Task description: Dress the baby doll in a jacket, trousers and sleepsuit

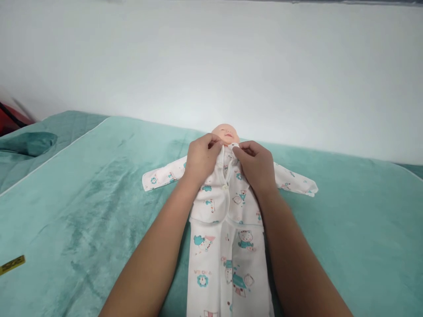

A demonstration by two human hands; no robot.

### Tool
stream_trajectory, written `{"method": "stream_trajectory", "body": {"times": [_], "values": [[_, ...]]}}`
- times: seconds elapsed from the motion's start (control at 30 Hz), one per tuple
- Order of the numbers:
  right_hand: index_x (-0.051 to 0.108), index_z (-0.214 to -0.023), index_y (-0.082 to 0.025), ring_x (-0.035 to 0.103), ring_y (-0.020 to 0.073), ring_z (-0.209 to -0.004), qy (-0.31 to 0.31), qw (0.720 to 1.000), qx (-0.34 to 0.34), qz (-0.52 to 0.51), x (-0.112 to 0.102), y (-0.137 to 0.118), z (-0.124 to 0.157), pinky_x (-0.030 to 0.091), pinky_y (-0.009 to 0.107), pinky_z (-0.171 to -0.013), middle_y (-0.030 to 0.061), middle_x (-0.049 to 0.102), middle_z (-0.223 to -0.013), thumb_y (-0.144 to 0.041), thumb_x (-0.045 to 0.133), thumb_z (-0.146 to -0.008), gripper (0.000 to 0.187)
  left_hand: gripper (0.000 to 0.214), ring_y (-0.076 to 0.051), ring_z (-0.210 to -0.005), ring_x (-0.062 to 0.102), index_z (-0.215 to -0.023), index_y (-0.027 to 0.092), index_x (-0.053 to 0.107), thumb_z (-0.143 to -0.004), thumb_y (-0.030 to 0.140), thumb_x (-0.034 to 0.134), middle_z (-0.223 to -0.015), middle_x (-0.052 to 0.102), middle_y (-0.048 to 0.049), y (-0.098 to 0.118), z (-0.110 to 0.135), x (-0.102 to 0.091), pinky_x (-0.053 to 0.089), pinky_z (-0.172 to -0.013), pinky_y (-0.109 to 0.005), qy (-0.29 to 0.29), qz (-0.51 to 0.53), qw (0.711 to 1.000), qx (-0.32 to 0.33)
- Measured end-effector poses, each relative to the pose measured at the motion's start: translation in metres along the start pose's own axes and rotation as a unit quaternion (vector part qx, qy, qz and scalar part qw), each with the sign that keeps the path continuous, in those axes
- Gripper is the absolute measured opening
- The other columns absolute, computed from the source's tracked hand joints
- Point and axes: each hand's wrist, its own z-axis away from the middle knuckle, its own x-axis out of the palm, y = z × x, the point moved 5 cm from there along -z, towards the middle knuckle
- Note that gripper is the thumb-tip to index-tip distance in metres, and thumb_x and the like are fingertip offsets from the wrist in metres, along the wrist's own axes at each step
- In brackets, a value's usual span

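Observation:
A baby doll (225, 132) lies on its back on a teal blanket (99, 198), dressed in a white printed shirt (216, 196) and matching trousers (228, 268). Both sleeves are spread out sideways. My left hand (201, 157) pinches the shirt's left collar edge just below the doll's chin. My right hand (254, 165) pinches the opposite collar edge, fingers closed on the fabric. The two hands nearly meet at the neck opening. A small white button shows on the shirt front below them.
A white wall rises behind the bed. A teal pillow (28, 143) lies at far left, with something red (9, 119) behind it. A yellow tape or tag (11, 265) rests on the blanket near the left edge.

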Motion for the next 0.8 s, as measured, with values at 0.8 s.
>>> {"method": "stream_trajectory", "body": {"times": [0.8], "values": [[0.067,-0.087,-0.023,0.065,0.0159,-0.083,-0.048,0.979,-0.045,-0.194,0.012,0.006,0.015,0.051,0.029,-0.073,0.001,0.072,-0.1,-0.031,0.067,-0.079,0.011,0.007,-0.009,-0.057,0.049,-0.083,0.018,0.066,-0.082,0.024,0.064,-0.066,0.058,0.0012,0.014,0.009,0.007,0.04,-0.055,-0.023,-0.069,0.244,0.962,-0.102]]}}
